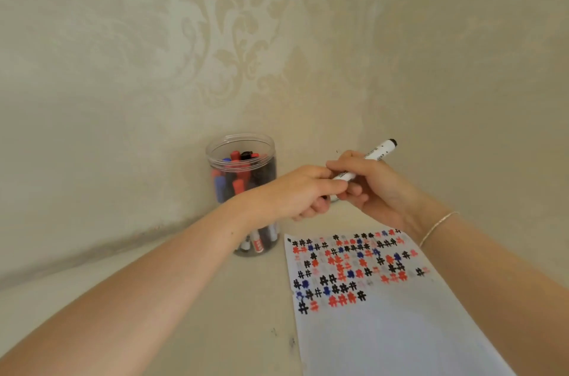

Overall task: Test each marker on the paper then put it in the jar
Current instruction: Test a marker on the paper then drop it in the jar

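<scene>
Marker (369,161) tilted, rear end up-right, both hands

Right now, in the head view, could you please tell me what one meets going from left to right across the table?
Clear jar of markers → left hand → white marker with a black end, held in the right hand → bracelet on the right wrist. The paper with hash marks lies below these, so it is left out.
</scene>
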Tool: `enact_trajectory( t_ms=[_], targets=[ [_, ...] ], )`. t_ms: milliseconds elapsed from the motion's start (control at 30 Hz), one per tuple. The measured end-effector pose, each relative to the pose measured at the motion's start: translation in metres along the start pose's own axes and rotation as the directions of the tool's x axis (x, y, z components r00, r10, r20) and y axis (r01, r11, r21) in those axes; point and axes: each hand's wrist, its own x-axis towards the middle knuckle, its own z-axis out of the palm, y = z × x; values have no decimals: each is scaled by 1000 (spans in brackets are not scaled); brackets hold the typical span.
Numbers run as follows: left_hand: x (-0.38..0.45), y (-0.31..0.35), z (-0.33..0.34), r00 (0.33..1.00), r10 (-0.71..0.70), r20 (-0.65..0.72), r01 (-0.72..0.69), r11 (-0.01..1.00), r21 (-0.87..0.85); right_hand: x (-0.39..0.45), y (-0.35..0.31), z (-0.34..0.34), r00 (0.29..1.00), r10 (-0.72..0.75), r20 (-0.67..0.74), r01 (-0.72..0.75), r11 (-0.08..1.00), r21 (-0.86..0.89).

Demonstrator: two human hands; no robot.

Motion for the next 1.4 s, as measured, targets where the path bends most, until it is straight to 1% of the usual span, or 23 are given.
enact_trajectory(
  t_ms=[33,67,133,200,233,300,367,400,467,567,633,733,833,1033,1233,1300,1400],
  targets=[
    [-1,-3,4,1000,6,24,-5,999,-39,-3,-1,-4,1000,1,17,-1,1000,-5],
    [-1,-5,7,999,24,28,-23,999,-37,-5,-1,-8,1000,-3,30,3,1000,-12],
    [-2,-9,15,997,69,15,-70,992,102,-9,1,-16,1000,-24,6,25,999,-26],
    [0,-16,21,997,73,-39,-60,964,258,-16,6,-27,993,-35,-110,36,999,4],
    [2,-22,25,993,72,-94,-42,957,286,-20,9,-33,984,-28,-177,36,999,39],
    [7,-36,34,971,88,-220,-31,967,252,-32,18,-44,963,4,-270,18,997,77],
    [12,-50,49,940,115,-321,-31,966,257,-43,32,-50,954,43,-297,-39,999,20],
    [15,-56,58,931,120,-344,-19,959,284,-48,41,-51,954,58,-295,-70,997,-31],
    [20,-67,73,932,107,-345,18,940,342,-57,58,-50,945,57,-322,-106,985,-138],
    [24,-80,86,939,90,-332,61,907,417,-64,78,-43,917,2,-400,-97,971,-218],
    [25,-86,90,942,115,-315,57,871,487,-65,89,-40,879,-49,-474,-95,957,-275],
    [25,-92,91,933,163,-321,33,849,527,-64,98,-37,814,-101,-572,-133,927,-352],
    [26,-97,90,926,196,-323,6,847,531,-64,102,-37,798,-139,-586,-168,882,-439],
    [27,-101,91,923,230,-310,-31,844,535,-64,102,-36,817,-157,-555,-183,842,-508],
    [29,-104,91,921,227,-316,-18,837,548,-62,106,-35,814,-258,-520,-136,786,-603],
    [28,-105,90,921,228,-315,-18,834,551,-62,105,-36,814,-237,-531,-148,799,-583],
    [28,-106,89,922,230,-312,-23,836,549,-63,104,-36,825,-161,-542,-183,831,-525]
  ],
)
